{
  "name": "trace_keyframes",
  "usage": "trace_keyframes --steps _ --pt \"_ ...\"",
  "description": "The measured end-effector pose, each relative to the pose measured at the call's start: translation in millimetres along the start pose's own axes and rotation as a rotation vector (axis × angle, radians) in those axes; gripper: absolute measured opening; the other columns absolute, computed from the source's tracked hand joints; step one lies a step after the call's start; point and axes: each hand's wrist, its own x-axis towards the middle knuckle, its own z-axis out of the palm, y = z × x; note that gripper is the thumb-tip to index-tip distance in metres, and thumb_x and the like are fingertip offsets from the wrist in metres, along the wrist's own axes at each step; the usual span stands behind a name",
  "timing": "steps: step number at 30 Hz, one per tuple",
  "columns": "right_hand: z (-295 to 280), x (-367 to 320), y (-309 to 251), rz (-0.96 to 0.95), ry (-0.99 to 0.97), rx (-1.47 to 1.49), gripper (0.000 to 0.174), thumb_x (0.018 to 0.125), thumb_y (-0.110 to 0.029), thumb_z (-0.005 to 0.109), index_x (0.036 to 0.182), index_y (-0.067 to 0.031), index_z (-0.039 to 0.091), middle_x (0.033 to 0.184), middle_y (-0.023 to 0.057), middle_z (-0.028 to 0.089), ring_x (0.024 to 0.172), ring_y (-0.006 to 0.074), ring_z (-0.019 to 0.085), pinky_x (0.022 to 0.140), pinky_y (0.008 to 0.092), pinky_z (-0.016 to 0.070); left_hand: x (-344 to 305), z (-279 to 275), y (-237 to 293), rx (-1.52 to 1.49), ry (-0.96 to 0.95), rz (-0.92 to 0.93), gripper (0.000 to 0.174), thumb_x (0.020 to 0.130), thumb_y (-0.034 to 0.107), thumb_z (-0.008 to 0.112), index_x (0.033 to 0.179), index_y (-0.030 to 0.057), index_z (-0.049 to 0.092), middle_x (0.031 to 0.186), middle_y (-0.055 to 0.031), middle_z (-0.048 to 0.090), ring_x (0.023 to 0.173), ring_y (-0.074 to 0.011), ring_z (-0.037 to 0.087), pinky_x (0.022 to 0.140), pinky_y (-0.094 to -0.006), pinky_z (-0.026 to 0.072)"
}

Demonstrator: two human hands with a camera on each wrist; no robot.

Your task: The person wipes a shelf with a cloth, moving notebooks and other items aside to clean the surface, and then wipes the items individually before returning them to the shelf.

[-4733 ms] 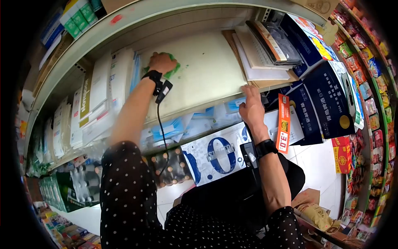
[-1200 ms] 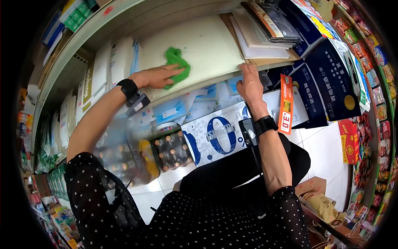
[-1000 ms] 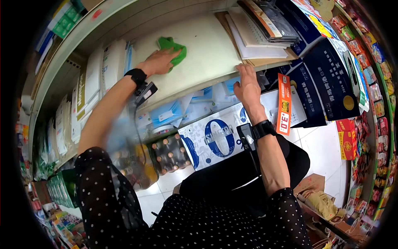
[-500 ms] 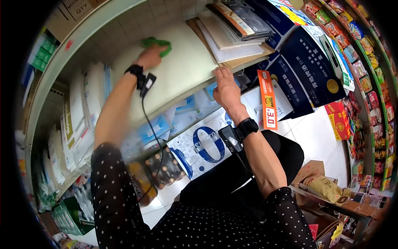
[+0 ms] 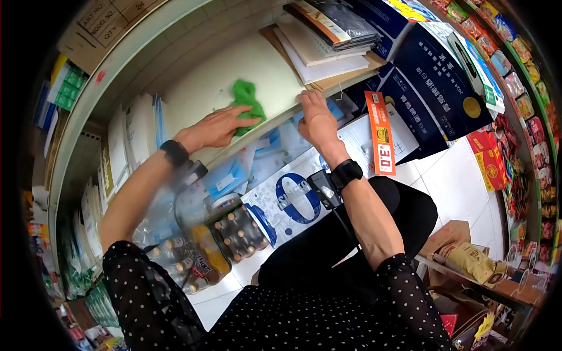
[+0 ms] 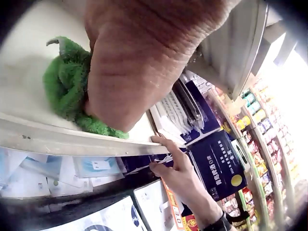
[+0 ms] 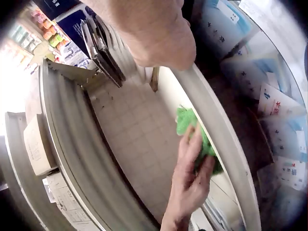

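Observation:
A green cloth [image 5: 246,96] lies bunched on the pale shelf board [image 5: 199,88], close to its front edge. My left hand [image 5: 213,126] presses the cloth with outstretched fingers, which the right wrist view shows lying over the green fabric [image 7: 185,120]. In the left wrist view the heel of that hand covers part of the cloth [image 6: 67,84]. My right hand [image 5: 319,123] rests its fingertips on the shelf's front lip, right of the cloth. Its thumb sits lower, beside the lip, in the left wrist view.
Envelopes and notebooks [image 5: 328,44] are stacked at the shelf's right, white packs [image 5: 132,131] at its left. Blue packets [image 5: 225,178] lie on the level below. Dark blue boxes [image 5: 433,76] and an orange price tag [image 5: 380,134] stand right. Bottle packs [image 5: 240,234] and a white carton [image 5: 293,202] sit below.
The left hand has swept the cloth back across the board, then forward to the front edge again. The right hand keeps its place on the lip. The head view has shifted.

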Motion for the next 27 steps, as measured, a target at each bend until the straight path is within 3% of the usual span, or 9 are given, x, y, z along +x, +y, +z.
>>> trace_keyframes --steps 5,12,18,22,27 --pt "-0.1 1.6 -0.9 -0.019 0.03 -0.001 0.051 0.067 0.006 0.059 0.117 -0.0006 0.055 0.13 0.0136 0.053 0.13 0.0328 0.043 0.1 0.0394 0.0465 60.1 20.4 -15.9 0.015 0.174 0.065 0.067 0.079 -0.004 0.046 0.139 0.0246 0.051 0.145 -0.0252 0.041 0.132 -0.0402 0.043 0.108 -0.0428 0.0376" --pt "-4.6 0.3 -0.8 -0.032 -0.008 -0.004 0.056 0.067 0.007 0.058 0.123 -0.0013 0.053 0.134 0.0147 0.052 0.132 0.0335 0.042 0.103 0.0387 0.0452 123.5 -9.2 -16.5 0.073 0.238 -0.301 0.068 0.077 0.003 0.052 0.143 0.0197 0.046 0.142 -0.0261 0.044 0.129 -0.04 0.046 0.106 -0.0439 0.0408" --pt "-4.0 1.2 1.5 -0.007 -0.035 -0.014 0.058 0.067 0.006 0.057 0.124 -0.0019 0.052 0.135 0.0154 0.052 0.132 0.0347 0.042 0.103 0.0397 0.0442 179.2 -15.2 -83.7 -0.049 0.257 -0.409 0.065 0.078 0.005 0.05 0.142 0.0159 0.048 0.131 -0.0241 0.055 0.122 -0.0371 0.054 0.103 -0.0421 0.0443" --pt "0.8 0.4 1.4 -0.013 -0.009 -0.013 0.059 0.066 0.007 0.057 0.125 -0.0016 0.052 0.136 0.0155 0.051 0.133 0.0351 0.041 0.105 0.0401 0.0429 137.9 -15.1 -35.5 0.035 0.173 -0.238 0.055 0.083 0.004 0.049 0.137 0.0129 0.053 0.13 -0.0218 0.056 0.119 -0.0388 0.053 0.102 -0.0419 0.0425" --pt "-3.4 -0.1 -0.7 -0.058 0.023 0.007 0.06 0.063 0.009 0.059 0.122 -0.0017 0.053 0.129 0.0149 0.053 0.127 0.035 0.045 0.102 0.0396 0.0447 73.0 23.0 10.0 0.131 0.277 0.041 0.063 0.079 -0.001 0.052 0.137 0.0211 0.052 0.137 -0.0251 0.05 0.113 -0.0424 0.056 0.094 -0.0452 0.046"
